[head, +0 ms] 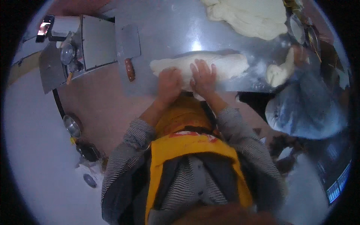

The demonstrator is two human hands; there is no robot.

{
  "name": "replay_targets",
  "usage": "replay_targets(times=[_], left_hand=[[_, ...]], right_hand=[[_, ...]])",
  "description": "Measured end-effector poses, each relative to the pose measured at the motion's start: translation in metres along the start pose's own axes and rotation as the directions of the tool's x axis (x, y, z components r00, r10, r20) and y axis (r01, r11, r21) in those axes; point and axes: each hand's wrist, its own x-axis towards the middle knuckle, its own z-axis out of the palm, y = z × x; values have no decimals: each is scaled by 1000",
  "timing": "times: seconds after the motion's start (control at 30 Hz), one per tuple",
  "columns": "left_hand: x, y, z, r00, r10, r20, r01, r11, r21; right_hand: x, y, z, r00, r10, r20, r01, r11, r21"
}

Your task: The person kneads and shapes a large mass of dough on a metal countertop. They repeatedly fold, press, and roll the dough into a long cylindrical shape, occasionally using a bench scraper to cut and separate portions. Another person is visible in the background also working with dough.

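A long, thick roll of pale dough [232,66] lies crosswise near the front edge of the metal work table [168,31]. My left hand [170,83] is on the roll's left part, its fingers curled at the dough; whether it grips any is unclear. Spread fingers of my right hand [204,76] rest on the middle of the roll. To the left lies a cleaver with a wide blade [131,40] and a riveted wooden handle [130,69]. A large slab of dough [253,17] is at the table's far right.
At the right, another person's blurred hand [301,56] is at a smaller piece of dough [278,74], beside a light blue cloth or garment [306,109]. A phone [45,28] stands at upper left. Metal bowls [72,126] are at left, and round containers [297,28] at upper right.
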Motion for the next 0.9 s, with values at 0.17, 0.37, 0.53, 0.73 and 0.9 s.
replay_targets(times=[0.17, 0.37, 0.53, 0.73, 0.9], left_hand=[[45, -28, 59, 988, 89, -126, -52, 961, 272], [131, -62, 86, 981, -6, -192, 53, 970, 239], [189, -84, 90, 994, -111, -3, 107, 946, 305], [128, -59, 17, 898, 297, 324, -235, 947, -218], [41, -28, 12, 965, 54, 258, -18, 990, -140]], right_hand=[[46, 19, 33, 995, 54, -80, -60, 996, -68], [139, 68, 64, 973, 135, -185, -166, 973, -161], [186, 94, 71, 954, 290, -75, -299, 937, -179], [210, 155, -37, 841, 108, 530, -175, 981, 79], [79, 126, -34, 969, 135, 208, -128, 991, -46]])
